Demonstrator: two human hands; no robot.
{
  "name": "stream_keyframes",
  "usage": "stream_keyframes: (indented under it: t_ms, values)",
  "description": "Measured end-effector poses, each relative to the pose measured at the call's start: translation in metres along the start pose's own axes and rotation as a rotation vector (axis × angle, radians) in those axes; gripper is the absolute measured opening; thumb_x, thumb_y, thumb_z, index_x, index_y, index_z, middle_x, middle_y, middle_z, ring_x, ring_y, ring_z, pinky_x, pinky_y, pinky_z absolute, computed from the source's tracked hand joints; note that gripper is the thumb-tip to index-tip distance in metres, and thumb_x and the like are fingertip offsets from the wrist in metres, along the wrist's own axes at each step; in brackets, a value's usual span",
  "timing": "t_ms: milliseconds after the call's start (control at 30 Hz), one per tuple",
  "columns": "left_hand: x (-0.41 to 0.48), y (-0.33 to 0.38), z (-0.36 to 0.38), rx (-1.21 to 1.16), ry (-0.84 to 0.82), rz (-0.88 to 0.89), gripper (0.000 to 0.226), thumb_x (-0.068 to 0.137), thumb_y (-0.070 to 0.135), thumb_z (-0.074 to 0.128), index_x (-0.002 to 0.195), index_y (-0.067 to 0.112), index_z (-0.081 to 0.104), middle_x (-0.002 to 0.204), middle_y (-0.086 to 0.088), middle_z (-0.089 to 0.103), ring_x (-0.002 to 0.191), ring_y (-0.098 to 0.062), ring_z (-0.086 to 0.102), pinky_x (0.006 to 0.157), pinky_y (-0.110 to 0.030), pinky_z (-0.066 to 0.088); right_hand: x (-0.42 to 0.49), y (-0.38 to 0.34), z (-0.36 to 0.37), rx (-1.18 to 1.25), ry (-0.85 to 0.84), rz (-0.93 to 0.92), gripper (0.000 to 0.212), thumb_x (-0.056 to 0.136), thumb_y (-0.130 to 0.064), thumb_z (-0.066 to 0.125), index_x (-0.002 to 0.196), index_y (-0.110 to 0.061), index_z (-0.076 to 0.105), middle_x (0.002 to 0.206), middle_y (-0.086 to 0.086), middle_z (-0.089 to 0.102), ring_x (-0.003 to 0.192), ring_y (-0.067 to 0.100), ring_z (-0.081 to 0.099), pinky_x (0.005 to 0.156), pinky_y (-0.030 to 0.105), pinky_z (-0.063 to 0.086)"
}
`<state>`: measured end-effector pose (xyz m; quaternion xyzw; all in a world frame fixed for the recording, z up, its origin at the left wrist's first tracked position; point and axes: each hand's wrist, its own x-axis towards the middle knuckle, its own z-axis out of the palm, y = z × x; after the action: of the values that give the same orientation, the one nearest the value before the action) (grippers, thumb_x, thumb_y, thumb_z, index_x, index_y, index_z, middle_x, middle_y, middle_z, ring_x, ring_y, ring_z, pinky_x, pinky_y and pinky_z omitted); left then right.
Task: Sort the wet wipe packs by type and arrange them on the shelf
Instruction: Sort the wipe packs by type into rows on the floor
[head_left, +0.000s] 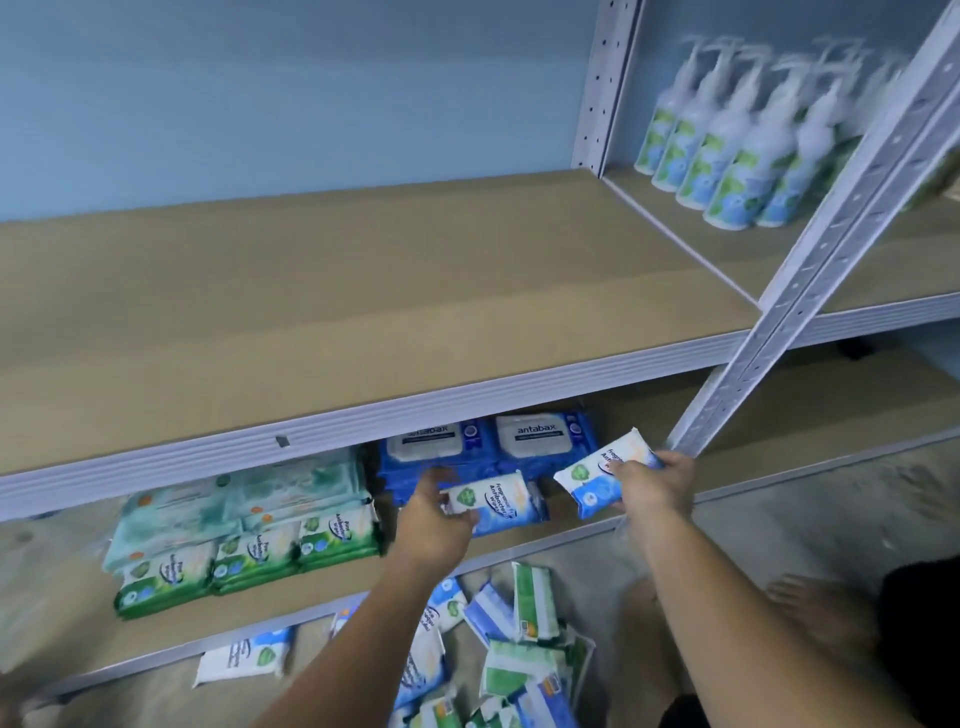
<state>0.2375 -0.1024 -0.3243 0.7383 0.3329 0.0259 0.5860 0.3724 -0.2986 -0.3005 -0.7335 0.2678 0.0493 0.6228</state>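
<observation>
Lower shelf (337, 584), left end: green packs (249, 561) are ranged in a front row, with teal packs (234, 504) stacked behind. Centre: dark blue packs (540, 436) are set at the back; a blue-and-white pack (498, 501) just before them is gripped by the curled fingers of the left hand (436, 525). A second blue-and-white pack (592, 483) is pinched in the right hand (657, 486) above the shelf. Loose packs (519, 649) are heaped on the floor below

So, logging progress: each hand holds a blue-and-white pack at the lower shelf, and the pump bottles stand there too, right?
No. The left hand and right hand each hold a blue-and-white pack at the lower shelf, but the pump bottles stand on the upper shelf, per the head view.
</observation>
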Motion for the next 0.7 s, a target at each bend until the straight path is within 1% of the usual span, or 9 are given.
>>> stream_keyframes:
  t_ms: [67, 167, 267, 300, 400, 467, 533, 600, 700]
  values:
    - [0.019, -0.017, 0.015, 0.022, 0.014, -0.024, 0.035, 0.087, 0.009, 0.074, 0.111, 0.027, 0.055, 0.1, 0.004, 0.065, 0.074, -0.018, 0.067, 0.056, -0.026, 0.049, 0.016, 0.015, 0.012, -0.028, 0.055, -0.052, 0.046, 0.079, 0.0, 0.078, 0.113, -0.015, 0.05, 0.105, 0.008, 0.063, 0.085, 0.028, 0.065, 0.077, 0.037, 0.056]
    - [0.046, -0.034, 0.035, 0.054, 0.015, -0.046, 0.035, 0.088, 0.012, 0.076, 0.114, 0.028, 0.058, 0.116, 0.002, 0.063, 0.069, -0.01, 0.065, 0.05, -0.019, 0.044, 0.035, 0.036, 0.028, -0.075, 0.079, -0.088, 0.044, 0.083, -0.001, 0.075, 0.115, -0.016, 0.049, 0.106, 0.007, 0.061, 0.086, 0.027, 0.063, 0.071, 0.029, 0.048]
    - [0.066, -0.046, 0.052, 0.037, 0.03, -0.051, 0.039, 0.086, 0.015, 0.077, 0.119, 0.028, 0.061, 0.117, 0.0, 0.061, 0.072, -0.014, 0.067, 0.055, -0.02, 0.044, 0.049, 0.059, 0.041, -0.145, 0.058, -0.119, 0.044, 0.085, -0.003, 0.075, 0.118, -0.015, 0.048, 0.107, 0.007, 0.059, 0.089, 0.027, 0.062, 0.073, 0.026, 0.049]
    - [0.072, -0.049, 0.057, 0.028, 0.04, -0.054, 0.04, 0.086, 0.016, 0.078, 0.12, 0.029, 0.062, 0.115, 0.001, 0.061, 0.076, -0.016, 0.068, 0.057, -0.021, 0.045, 0.053, 0.066, 0.046, -0.155, 0.058, -0.123, 0.045, 0.086, -0.003, 0.074, 0.12, -0.014, 0.047, 0.108, 0.007, 0.058, 0.089, 0.026, 0.062, 0.071, 0.022, 0.049]
    - [0.085, -0.059, 0.068, 0.003, 0.069, -0.069, 0.039, 0.085, 0.015, 0.078, 0.119, 0.029, 0.063, 0.111, 0.003, 0.061, 0.077, -0.013, 0.066, 0.057, -0.02, 0.045, 0.066, 0.083, 0.059, -0.134, 0.075, -0.115, 0.046, 0.087, -0.001, 0.074, 0.122, -0.01, 0.045, 0.108, 0.01, 0.058, 0.088, 0.024, 0.06, 0.051, 0.005, 0.039]
    - [0.091, -0.064, 0.072, 0.008, 0.087, -0.068, 0.039, 0.085, 0.014, 0.078, 0.119, 0.026, 0.064, 0.109, 0.002, 0.063, 0.076, -0.011, 0.063, 0.059, -0.019, 0.046, 0.074, 0.091, 0.066, -0.137, 0.093, -0.105, 0.047, 0.086, -0.002, 0.075, 0.121, -0.012, 0.045, 0.11, 0.011, 0.061, 0.087, 0.024, 0.061, 0.061, 0.013, 0.045]
    - [0.096, -0.067, 0.075, 0.026, 0.102, -0.063, 0.04, 0.084, 0.012, 0.078, 0.12, 0.023, 0.065, 0.107, 0.002, 0.064, 0.083, -0.013, 0.062, 0.07, -0.019, 0.047, 0.08, 0.099, 0.073, -0.14, 0.09, -0.1, 0.047, 0.085, -0.003, 0.076, 0.119, -0.014, 0.046, 0.113, 0.011, 0.062, 0.088, 0.024, 0.062, 0.069, 0.022, 0.047]
    - [0.1, -0.069, 0.077, 0.066, 0.115, -0.051, 0.042, 0.084, 0.013, 0.079, 0.122, 0.022, 0.066, 0.105, 0.004, 0.063, 0.092, -0.014, 0.06, 0.079, -0.022, 0.046, 0.086, 0.105, 0.078, -0.139, 0.078, -0.09, 0.046, 0.085, -0.003, 0.075, 0.118, -0.016, 0.046, 0.112, 0.01, 0.062, 0.089, 0.023, 0.063, 0.065, 0.022, 0.046]
    - [0.105, -0.069, 0.079, 0.107, 0.137, -0.017, 0.041, 0.083, 0.013, 0.079, 0.122, 0.02, 0.068, 0.101, 0.007, 0.064, 0.096, -0.013, 0.062, 0.081, -0.021, 0.045, 0.093, 0.111, 0.079, -0.122, 0.084, -0.059, 0.046, 0.085, -0.003, 0.076, 0.117, -0.017, 0.045, 0.11, 0.008, 0.06, 0.089, 0.023, 0.063, 0.066, 0.023, 0.047]
